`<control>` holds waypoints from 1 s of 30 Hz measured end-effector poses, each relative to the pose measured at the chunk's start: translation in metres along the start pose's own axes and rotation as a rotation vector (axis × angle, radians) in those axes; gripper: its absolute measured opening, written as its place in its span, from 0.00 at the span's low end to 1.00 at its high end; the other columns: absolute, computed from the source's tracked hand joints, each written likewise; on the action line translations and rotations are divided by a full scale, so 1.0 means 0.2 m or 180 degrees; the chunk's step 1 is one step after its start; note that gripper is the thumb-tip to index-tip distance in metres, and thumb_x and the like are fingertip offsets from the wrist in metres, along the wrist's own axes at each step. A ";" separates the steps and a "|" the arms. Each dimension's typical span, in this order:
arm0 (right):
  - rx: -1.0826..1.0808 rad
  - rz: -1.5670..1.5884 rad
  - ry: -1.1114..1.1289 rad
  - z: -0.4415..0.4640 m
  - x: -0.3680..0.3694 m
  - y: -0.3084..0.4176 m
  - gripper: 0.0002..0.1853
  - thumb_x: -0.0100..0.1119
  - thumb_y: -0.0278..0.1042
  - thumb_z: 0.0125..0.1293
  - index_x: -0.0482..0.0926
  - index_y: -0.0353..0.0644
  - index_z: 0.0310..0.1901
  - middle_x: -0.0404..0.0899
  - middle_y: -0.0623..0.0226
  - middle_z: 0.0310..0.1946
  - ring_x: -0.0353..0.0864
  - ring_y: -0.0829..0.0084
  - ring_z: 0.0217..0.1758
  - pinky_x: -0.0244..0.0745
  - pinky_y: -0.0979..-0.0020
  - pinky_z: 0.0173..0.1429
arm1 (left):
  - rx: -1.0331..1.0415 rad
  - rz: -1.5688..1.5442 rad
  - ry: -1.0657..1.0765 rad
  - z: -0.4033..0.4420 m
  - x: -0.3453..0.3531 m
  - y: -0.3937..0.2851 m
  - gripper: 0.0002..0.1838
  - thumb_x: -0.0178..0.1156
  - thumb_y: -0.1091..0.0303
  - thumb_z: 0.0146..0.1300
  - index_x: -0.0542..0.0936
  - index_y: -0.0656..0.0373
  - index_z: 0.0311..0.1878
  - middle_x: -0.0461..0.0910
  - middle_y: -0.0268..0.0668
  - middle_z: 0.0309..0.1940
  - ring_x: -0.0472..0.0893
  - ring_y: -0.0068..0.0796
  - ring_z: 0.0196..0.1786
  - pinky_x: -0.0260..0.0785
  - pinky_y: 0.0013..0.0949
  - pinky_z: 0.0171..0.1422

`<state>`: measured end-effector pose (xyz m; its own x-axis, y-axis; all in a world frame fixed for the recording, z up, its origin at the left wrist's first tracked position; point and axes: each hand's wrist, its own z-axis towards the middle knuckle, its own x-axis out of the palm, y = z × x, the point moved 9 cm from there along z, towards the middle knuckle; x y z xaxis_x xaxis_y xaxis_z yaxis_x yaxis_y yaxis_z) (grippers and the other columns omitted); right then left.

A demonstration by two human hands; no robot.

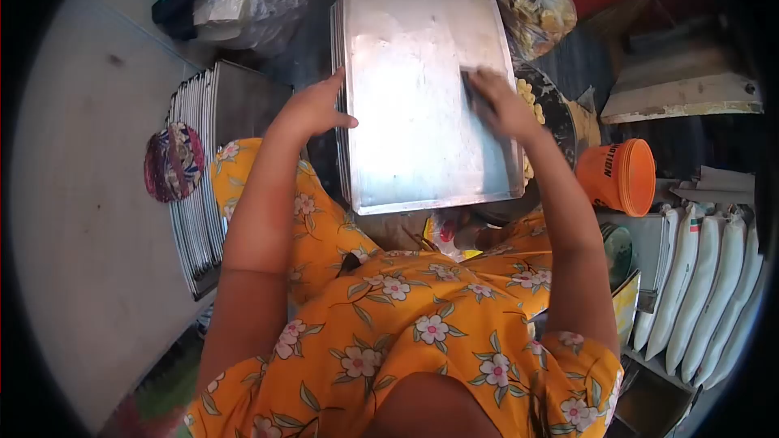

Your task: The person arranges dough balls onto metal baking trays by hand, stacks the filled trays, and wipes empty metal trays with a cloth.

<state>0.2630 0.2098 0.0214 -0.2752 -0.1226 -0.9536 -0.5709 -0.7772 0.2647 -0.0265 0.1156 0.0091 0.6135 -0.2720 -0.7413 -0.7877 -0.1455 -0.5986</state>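
A shiny metal baking tray (414, 105) lies face up before me, on top of a stack of like trays whose edges show at its left side. My left hand (312, 109) grips that left edge, its thumb over the rim and the forefinger apart from it; the other fingers are hidden. Over the tray's right half, my right hand (501, 104) is closed and blurred by motion. A dark, thin, flat piece (468, 88) shows at its fingertips, against the tray; its exact kind is unclear.
Left stands another stack of trays (191, 186) with a patterned cloth bundle (174, 162). Pale dough pieces (527, 101) lie on a dark round pan (560, 89) at right. Beyond are an orange bucket (621, 177), filled white bags (698, 292) and plastic bags (535, 12).
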 end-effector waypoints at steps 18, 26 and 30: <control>-0.0241 0.0050 0.0064 0.54 0.24 0.68 0.32 0.58 0.29 0.61 0.64 0.39 0.68 0.63 0.46 0.68 0.58 0.50 0.74 0.49 0.49 0.77 | -0.1397 0.0194 -0.2403 -0.72 -0.73 0.88 0.34 0.61 0.52 0.62 0.67 0.55 0.70 0.68 0.48 0.67 0.67 0.48 0.69 0.61 0.46 0.71; 0.0712 0.3365 -0.0533 1.09 0.30 1.12 0.19 0.62 0.40 0.63 0.79 0.33 0.50 0.83 0.53 0.43 0.82 0.64 0.47 0.74 0.65 0.52 | -0.1946 0.1673 -0.2358 -1.09 -0.34 1.43 0.23 0.59 0.58 0.63 0.75 0.60 0.57 0.74 0.45 0.57 0.74 0.47 0.59 0.68 0.52 0.58; 0.1340 0.4306 0.0218 1.22 0.64 1.44 0.18 0.64 0.31 0.58 0.79 0.38 0.51 0.82 0.55 0.44 0.82 0.67 0.45 0.79 0.66 0.45 | -0.2021 0.0839 -0.3149 -1.29 -0.38 1.49 0.20 0.59 0.60 0.64 0.75 0.64 0.54 0.77 0.52 0.48 0.77 0.50 0.51 0.69 0.44 0.57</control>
<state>-0.1261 0.1204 0.0100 -0.7563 -0.6511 0.0643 -0.0889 0.1996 0.9758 -0.3220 -0.1514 -0.0340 -0.0128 0.4430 -0.8964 -0.6112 -0.7130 -0.3436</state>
